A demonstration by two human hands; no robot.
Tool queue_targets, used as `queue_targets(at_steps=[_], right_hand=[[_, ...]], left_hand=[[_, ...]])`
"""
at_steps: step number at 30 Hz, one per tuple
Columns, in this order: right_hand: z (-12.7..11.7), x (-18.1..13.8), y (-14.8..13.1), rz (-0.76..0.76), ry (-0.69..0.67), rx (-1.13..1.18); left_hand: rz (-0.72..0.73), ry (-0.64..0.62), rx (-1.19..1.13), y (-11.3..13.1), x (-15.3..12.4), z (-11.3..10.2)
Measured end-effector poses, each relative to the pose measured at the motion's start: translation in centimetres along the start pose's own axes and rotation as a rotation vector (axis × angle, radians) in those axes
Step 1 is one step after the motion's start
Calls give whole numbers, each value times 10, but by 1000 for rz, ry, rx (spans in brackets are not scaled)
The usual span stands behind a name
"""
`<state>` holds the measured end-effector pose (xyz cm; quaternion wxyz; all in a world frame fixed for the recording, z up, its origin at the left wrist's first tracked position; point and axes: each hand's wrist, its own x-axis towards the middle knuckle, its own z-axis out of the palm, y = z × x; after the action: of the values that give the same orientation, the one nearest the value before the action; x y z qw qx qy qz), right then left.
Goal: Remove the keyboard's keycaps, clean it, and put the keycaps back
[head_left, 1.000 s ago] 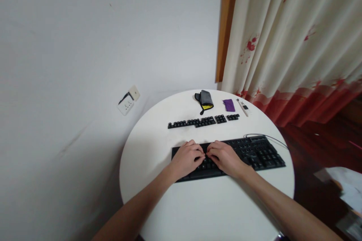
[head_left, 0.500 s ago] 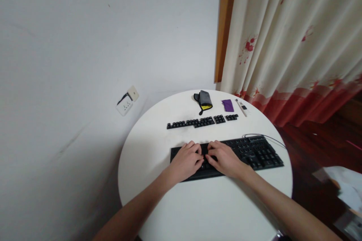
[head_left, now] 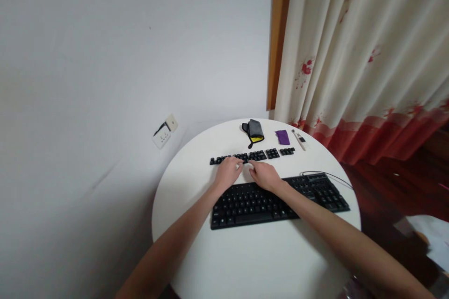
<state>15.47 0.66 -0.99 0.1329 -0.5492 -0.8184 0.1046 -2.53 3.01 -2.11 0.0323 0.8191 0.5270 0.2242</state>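
Note:
My left hand is at the near edge of a row of loose black keycaps. Its thumb and forefinger come together over the row, and whatever lies between them is too small to make out. Close beside it, my right hand has its forefinger at the keycaps and its thumb apart, with nothing visible between them. The other right fingers are curled under and hidden. Below both hands lies a black keyboard, partly covered by my right forearm. Its main keys show in place at the left and middle.
A folded grey and yellow cloth, a purple cloth and a small brush lie at the back of the round white table. The keyboard cable curves off to the right. A wall stands behind, with a curtain at the right.
Both hands have moved forward from the keyboard to the row of loose keycaps, uncovering more keys. The view has shifted slightly.

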Motion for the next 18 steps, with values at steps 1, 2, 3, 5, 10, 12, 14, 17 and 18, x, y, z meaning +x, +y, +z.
queue_targets(at_steps=[1,2,3,5,10,12,14,17,18], right_hand=[[2,8,-1,27,-22,-24],[4,15,-1,43,-32,-41],[7,21,-2,51,-35,-51],[11,28,-3,54,-38,-64],[17,34,-1,41,-56,-84],[16,35,0,28,-58,-85],[16,34,2,13,-51,-84],[14,30,5,-14,-30,-78],[13,28,6,-29,-22,-72]], left_hand=[[-17,0,32,-2,5,4],[-27,-1,56,-4,9,8],[-28,-1,73,-5,12,11],[-22,-5,91,-5,15,15],[2,-37,126,-3,16,15],[22,-36,136,-1,14,13],[41,-27,142,0,13,11],[62,-32,137,3,10,9],[65,-44,132,3,9,9]])
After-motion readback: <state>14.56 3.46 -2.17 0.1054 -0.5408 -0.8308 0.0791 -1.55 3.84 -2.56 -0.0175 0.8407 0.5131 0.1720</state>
